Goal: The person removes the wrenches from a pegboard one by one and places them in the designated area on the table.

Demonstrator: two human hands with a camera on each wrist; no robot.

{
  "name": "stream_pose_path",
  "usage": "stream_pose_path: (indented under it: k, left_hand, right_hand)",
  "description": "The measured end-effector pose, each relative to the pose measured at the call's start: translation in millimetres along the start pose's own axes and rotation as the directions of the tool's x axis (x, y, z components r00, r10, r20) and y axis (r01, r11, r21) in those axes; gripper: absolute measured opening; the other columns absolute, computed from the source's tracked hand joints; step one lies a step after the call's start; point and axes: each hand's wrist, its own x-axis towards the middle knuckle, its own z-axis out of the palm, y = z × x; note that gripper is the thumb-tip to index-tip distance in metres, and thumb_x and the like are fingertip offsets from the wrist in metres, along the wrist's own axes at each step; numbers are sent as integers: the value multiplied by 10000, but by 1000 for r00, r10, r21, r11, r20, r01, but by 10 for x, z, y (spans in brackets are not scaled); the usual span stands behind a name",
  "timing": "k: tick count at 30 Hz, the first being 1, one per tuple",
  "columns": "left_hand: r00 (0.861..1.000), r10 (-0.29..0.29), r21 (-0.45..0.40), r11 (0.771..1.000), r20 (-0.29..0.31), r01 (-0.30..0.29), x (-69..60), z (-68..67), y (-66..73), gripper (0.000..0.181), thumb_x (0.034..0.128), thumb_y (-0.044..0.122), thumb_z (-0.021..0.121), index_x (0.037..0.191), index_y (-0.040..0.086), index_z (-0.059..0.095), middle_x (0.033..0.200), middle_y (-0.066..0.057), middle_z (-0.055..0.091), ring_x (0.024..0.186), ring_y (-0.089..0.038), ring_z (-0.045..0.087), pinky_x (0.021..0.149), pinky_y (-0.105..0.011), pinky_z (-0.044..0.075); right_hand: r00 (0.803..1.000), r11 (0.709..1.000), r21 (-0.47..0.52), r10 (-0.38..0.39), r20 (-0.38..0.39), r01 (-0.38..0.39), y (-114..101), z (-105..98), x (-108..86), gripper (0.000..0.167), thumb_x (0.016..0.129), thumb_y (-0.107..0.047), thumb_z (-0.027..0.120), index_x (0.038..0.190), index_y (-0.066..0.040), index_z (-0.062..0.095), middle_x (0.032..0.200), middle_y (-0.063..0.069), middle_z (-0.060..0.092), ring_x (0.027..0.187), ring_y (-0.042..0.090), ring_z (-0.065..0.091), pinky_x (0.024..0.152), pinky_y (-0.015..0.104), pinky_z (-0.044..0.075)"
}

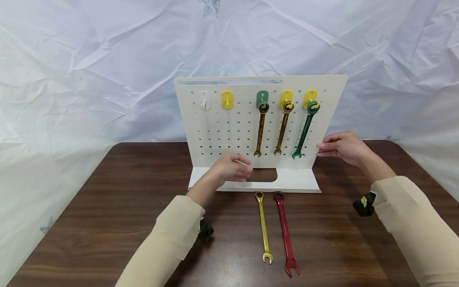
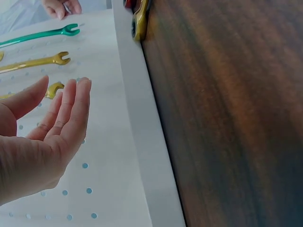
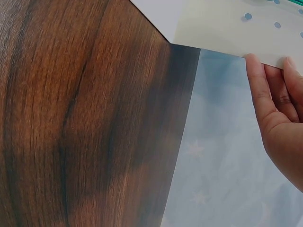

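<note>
A white pegboard stand (image 1: 215, 139) stands upright on the table. Its right edge is held between the thumb and fingers of my right hand (image 1: 344, 148), seen also in the right wrist view (image 3: 279, 104). In front of the board's lower left part hovers my left hand (image 1: 231, 167), fingers relaxed, holding nothing. Two bronze-gold combination wrenches (image 1: 261, 129) (image 1: 283, 129) and a green wrench (image 1: 305, 131) hang by their ring ends from hooks. Before the stand, a gold wrench (image 1: 263, 223) and a longer red wrench (image 1: 285, 231) lie on the table, open ends toward me.
On the board's left, a white hook (image 1: 204, 100) and a yellow hook (image 1: 227, 100) hold nothing. The dark wooden table (image 1: 107, 223) reaches out on both sides. Behind it hangs a wrinkled pale cloth (image 1: 125, 71). Dark wrist devices (image 1: 365, 204) sit at both sleeves.
</note>
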Motion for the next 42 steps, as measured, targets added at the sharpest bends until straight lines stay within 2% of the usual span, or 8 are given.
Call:
stream_pose_path:
  k: [5, 12, 19, 32, 42]
  left_hand:
    - [1000, 13, -15, 1000, -16, -13, 45, -28, 38, 300, 869, -38, 563, 1162, -83, 520, 1130, -264, 571, 1037, -360, 568, 784, -365, 551]
    - [998, 15, -22, 1000, -53, -16, 79, -59, 114, 279, 868, -22, 573, 1142, -65, 544, 1056, -192, 609, 943, -279, 599, 859, -397, 516]
    - [996, 35, -14, 999, -78, -36, 101, -49, 239, 282, 865, -8, 590, 1142, -47, 559, 1089, -181, 606, 999, -282, 588, 860, -368, 518]
    - [995, 74, -2, 997, -69, -74, 106, -10, 472, 307, 869, 16, 601, 1168, -26, 548, 1131, -166, 585, 1050, -269, 562, 906, -363, 491]
    - [987, 150, -12, 988, -61, -151, 101, 31, 556, 331, 859, 53, 631, 1168, -22, 539, 1120, -140, 573, 1051, -238, 553, 936, -358, 468]
  right_hand:
    - [1000, 1000, 20, 0, 19, -1, -2, -6, -3, 74, 872, -72, 610, 903, -28, 662, 837, 57, 645, 801, 235, 666, 714, 326, 567]
    - [1000, 1000, 1, -7, -4, 7, 10, 0, 7, 74, 881, -54, 595, 890, -39, 668, 841, 56, 644, 805, 245, 664, 734, 351, 563]
    - [1000, 1000, -2, -5, 5, 5, 5, -5, 8, 75, 875, -74, 609, 901, -30, 663, 839, 51, 648, 795, 227, 666, 730, 339, 564]
    - [1000, 1000, -14, -11, -4, 11, 8, 2, 8, 95, 894, -41, 570, 917, -19, 660, 855, 53, 648, 811, 236, 663, 744, 353, 561]
    - [999, 1000, -10, 10, 33, -10, -12, -7, -2, 106, 883, -77, 596, 942, -2, 641, 844, 38, 646, 808, 216, 665, 732, 321, 564]
